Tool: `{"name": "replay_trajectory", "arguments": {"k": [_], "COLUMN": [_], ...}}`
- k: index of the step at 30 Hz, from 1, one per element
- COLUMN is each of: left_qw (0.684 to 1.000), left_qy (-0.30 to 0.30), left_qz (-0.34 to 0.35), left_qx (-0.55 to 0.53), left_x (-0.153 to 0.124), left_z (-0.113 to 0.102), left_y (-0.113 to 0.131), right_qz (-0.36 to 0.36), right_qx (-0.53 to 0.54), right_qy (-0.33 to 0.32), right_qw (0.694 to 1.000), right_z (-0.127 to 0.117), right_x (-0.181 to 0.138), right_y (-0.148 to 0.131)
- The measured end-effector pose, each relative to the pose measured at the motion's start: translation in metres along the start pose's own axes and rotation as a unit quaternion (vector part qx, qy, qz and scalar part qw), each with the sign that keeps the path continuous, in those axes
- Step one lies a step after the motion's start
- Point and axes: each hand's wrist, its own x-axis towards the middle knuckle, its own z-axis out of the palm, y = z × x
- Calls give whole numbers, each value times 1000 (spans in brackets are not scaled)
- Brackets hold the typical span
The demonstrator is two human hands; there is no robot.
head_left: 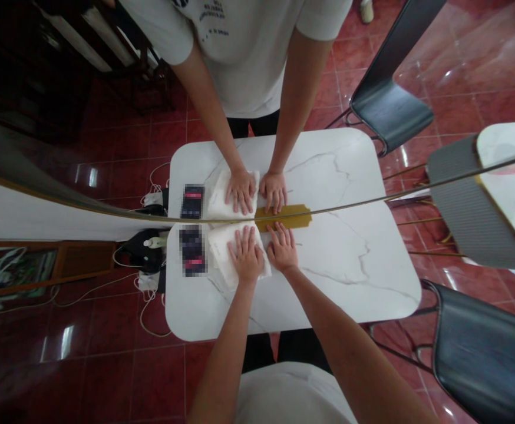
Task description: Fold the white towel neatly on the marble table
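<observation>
My left hand (246, 256) lies flat, fingers spread, on a folded white cloth (221, 250). Its palm and fingers cover the cloth's right part. Just to the right, my right hand (283, 247) rests palm down on the white marble-patterned table (350, 288), its fingers stretched toward the mirror. Nothing shows in its grasp. Beyond its fingertips, a flat gold-coloured piece (300, 222) lies at the mirror's lower edge. Left of the cloth is a dark rectangular item (192, 259), pixelated beyond recognition.
A large mirror (346, 171) along the table's far side reflects my arms, the cloth and the table. A black chair (482, 347) stands at lower right. Cables (149, 312) and a black bag-like item (140, 250) are left of the table. Red tiles (111, 365) cover the floor.
</observation>
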Motion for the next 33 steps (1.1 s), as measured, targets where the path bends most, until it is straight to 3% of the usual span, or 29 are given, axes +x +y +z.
{"name": "replay_trajectory", "arguments": {"k": [7,17,21,33], "left_qw": [998,995,993,996], "left_qy": [26,-43,-49,45], "left_qz": [-51,88,109,-71], "left_qx": [-2,-7,-10,-3], "left_x": [2,3,3,-1], "left_z": [3,-1,-4,-1], "left_y": [-2,-5,-9,-21], "right_qz": [4,-4,-1,6], "right_qx": [-4,2,-5,-14], "right_qy": [-2,7,0,-14], "right_qw": [1000,1000,1000,1000], "right_z": [-1,-1,-2,-4], "right_x": [0,0,0,1], "right_y": [0,-1,-1,-2]}}
